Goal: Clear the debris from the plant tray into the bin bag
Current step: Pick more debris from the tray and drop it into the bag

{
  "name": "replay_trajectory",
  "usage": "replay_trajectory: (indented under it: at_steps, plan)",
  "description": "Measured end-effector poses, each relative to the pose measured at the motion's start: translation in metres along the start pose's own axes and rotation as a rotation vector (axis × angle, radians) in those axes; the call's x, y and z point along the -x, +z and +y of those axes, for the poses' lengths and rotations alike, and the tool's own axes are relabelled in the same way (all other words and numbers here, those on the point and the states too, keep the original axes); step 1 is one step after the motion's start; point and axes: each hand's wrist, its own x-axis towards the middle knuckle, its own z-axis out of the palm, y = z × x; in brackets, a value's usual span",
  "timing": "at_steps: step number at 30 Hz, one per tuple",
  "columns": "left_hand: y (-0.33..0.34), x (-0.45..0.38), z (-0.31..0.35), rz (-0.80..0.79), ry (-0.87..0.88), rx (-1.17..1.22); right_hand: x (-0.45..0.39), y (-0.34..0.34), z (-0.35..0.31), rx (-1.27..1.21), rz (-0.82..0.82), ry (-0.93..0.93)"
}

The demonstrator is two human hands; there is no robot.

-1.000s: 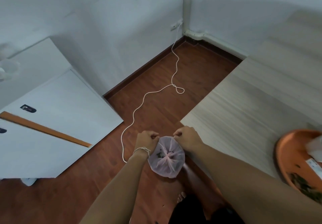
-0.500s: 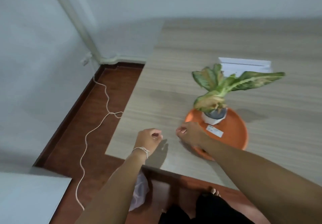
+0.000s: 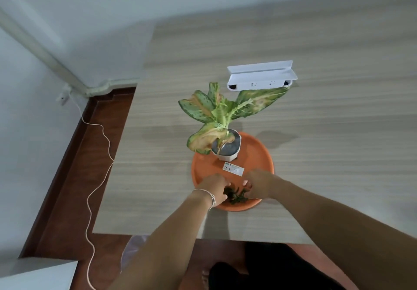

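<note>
Your left hand (image 3: 214,187) and right hand (image 3: 259,183) cup dark green debris (image 3: 235,196) at the tray's (image 3: 259,154) near rim; finger grip unclear.

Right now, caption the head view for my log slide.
Both hands, left and right, gather plant debris at the near edge of the orange tray holding a potted plant.

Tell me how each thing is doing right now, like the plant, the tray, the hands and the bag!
Plant: upright in its white pot, lower leaf yellowed and drooping.
Orange tray: flat on the table, debris left at its near edge.
Left hand: at the debris, grip unclear.
Right hand: at the debris, grip unclear.
Bin bag: on the floor under the table edge, mostly hidden.
</note>
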Motion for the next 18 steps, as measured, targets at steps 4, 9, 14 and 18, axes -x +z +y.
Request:
replay_trajectory:
  at_steps: [4,9,14,18]
  plan:
    - [0.007,-0.004,0.001,-0.012,0.002,-0.057,-0.01,0.017,-0.008,0.097,-0.023,-0.061]
    - [0.008,0.001,0.005,0.018,0.015,-0.049,-0.013,0.026,-0.009,0.136,0.009,-0.071]
    - [0.01,0.002,0.002,0.051,-0.05,0.093,-0.014,0.021,-0.005,0.105,0.037,-0.028]
    - [0.008,0.006,-0.005,0.192,-0.113,0.269,-0.014,0.01,-0.001,-0.015,0.093,0.031]
